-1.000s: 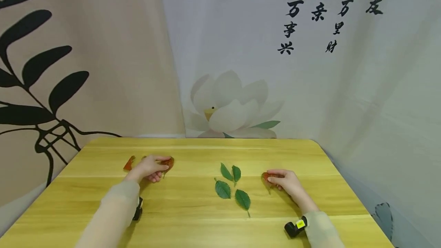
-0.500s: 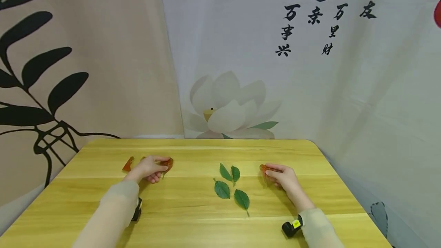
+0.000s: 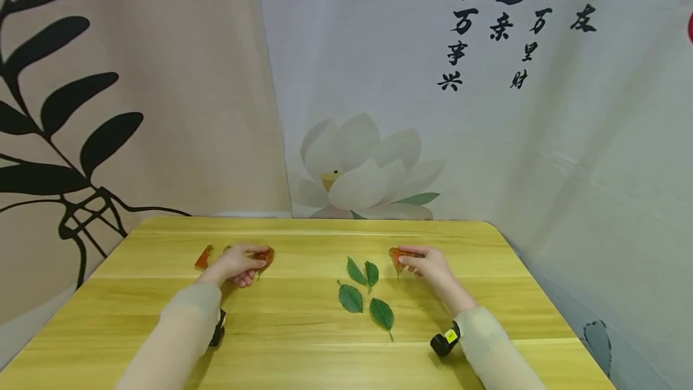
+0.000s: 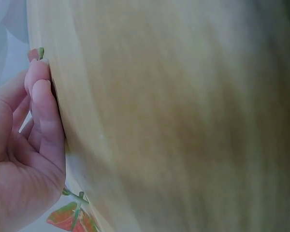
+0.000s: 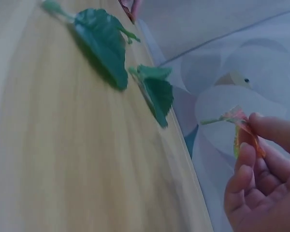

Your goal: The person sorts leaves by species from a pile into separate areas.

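Note:
In the head view my left hand [image 3: 238, 263] pinches a red leaf [image 3: 264, 257] between thumb and fingers at the table's back left. The left wrist view shows only a bit of that leaf [image 4: 36, 53] past the fingertips. My right hand [image 3: 430, 263] holds another red leaf [image 3: 397, 259] at the back right; the right wrist view has this leaf [image 5: 244, 129] raised off the table between thumb and fingers. Left of the right hand lie several green leaves [image 3: 381, 313]. A further red leaf [image 3: 203, 257] rests left of my left hand, and something small behind that hand is mostly hidden.
The yellow wooden table [image 3: 292, 354] fills the lower part of the head view, its far edge against a printed curtain [image 3: 541, 155]. A black wrist camera [image 3: 444, 342] sits on the right wrist.
My right hand has lifted its red leaf off the table and carried it left and toward the back edge. The left hand stays in place with its leaf.

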Action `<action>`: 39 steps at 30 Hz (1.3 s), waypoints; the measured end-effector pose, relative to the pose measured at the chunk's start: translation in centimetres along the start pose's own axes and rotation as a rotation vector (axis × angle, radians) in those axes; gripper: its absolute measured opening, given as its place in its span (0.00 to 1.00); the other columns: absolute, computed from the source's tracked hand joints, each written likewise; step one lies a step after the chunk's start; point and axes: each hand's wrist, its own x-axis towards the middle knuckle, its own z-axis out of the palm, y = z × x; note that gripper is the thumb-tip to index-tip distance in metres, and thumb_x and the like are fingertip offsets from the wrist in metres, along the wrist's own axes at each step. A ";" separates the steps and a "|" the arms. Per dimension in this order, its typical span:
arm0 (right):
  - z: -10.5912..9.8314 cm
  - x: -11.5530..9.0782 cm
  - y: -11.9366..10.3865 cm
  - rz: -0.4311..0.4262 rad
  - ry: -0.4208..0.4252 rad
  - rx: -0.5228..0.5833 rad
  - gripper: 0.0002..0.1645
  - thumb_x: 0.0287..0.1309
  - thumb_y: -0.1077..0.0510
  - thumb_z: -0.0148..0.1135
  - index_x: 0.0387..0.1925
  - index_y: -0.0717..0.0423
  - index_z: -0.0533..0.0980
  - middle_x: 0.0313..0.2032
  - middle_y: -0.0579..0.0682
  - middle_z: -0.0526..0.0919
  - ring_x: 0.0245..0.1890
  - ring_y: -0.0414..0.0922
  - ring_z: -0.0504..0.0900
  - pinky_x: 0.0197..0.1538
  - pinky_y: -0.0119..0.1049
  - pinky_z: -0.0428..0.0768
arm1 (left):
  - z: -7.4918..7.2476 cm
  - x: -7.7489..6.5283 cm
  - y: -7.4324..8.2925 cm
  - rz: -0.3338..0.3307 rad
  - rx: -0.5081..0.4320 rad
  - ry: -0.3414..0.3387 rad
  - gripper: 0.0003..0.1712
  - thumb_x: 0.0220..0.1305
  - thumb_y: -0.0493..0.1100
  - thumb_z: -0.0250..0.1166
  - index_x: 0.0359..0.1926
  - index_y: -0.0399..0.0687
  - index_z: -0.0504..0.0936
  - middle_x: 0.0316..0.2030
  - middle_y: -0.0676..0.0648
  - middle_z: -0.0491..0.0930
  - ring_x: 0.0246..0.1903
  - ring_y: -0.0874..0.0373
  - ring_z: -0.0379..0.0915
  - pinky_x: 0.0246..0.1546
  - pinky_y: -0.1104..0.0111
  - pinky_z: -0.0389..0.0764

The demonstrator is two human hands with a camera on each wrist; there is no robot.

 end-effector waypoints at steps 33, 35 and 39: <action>14.6 5.2 -5.4 -0.116 -0.313 0.025 0.20 0.58 0.61 0.67 0.53 0.62 0.81 0.39 0.50 0.85 0.24 0.46 0.75 0.27 0.36 0.72 | 0.9 -1.8 0.0 -0.038 -0.010 0.049 0.29 0.69 0.38 0.60 0.69 0.39 0.66 0.14 0.45 0.74 0.11 0.60 0.71 0.13 0.68 0.76; 15.6 5.2 -5.7 -0.105 -0.297 0.023 0.19 0.57 0.62 0.67 0.51 0.61 0.82 0.39 0.51 0.86 0.23 0.44 0.75 0.26 0.35 0.72 | 1.0 -1.9 0.1 -0.040 -0.014 0.054 0.29 0.69 0.38 0.60 0.69 0.39 0.67 0.14 0.46 0.73 0.10 0.61 0.71 0.13 0.69 0.75; 17.4 5.4 -5.7 -0.095 -0.286 0.028 0.19 0.57 0.64 0.67 0.51 0.64 0.81 0.36 0.53 0.86 0.20 0.42 0.73 0.23 0.31 0.70 | 1.1 -2.0 0.2 -0.035 -0.008 0.062 0.28 0.69 0.38 0.60 0.68 0.40 0.67 0.13 0.47 0.72 0.10 0.61 0.70 0.13 0.70 0.75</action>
